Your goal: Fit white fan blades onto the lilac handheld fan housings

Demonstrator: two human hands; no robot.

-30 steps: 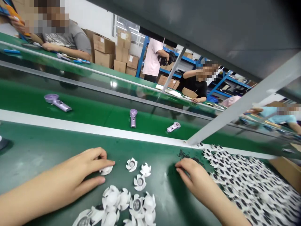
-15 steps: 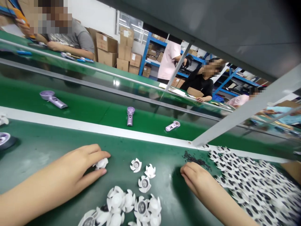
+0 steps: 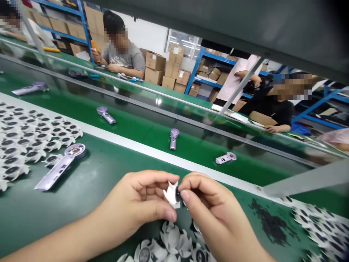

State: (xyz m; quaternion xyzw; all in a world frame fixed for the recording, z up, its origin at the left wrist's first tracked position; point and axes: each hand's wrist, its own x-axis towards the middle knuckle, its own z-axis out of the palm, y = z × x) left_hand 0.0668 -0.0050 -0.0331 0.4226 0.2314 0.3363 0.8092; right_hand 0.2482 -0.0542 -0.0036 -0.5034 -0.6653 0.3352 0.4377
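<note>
While they touch, left hand (image 3: 133,200): pinches a white fan blade (image 3: 171,195).
Right hand (image 3: 209,207): pinches a black disc (image 3: 177,193) on it.
Nearby: a purple fan (image 3: 58,171) on the green belt (image 3: 92,189).

Bright overhead light, glare on the glass guard (image 3: 158,101), curved wide-angle edges.

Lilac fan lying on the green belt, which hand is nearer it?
Left. The left hand lies right of the lilac fan, apart from it; the right hand is farther right, past the left hand.

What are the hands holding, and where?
A white plastic fan-like part: the left hand holds its white blades, the right hand its black centre disc.
</note>
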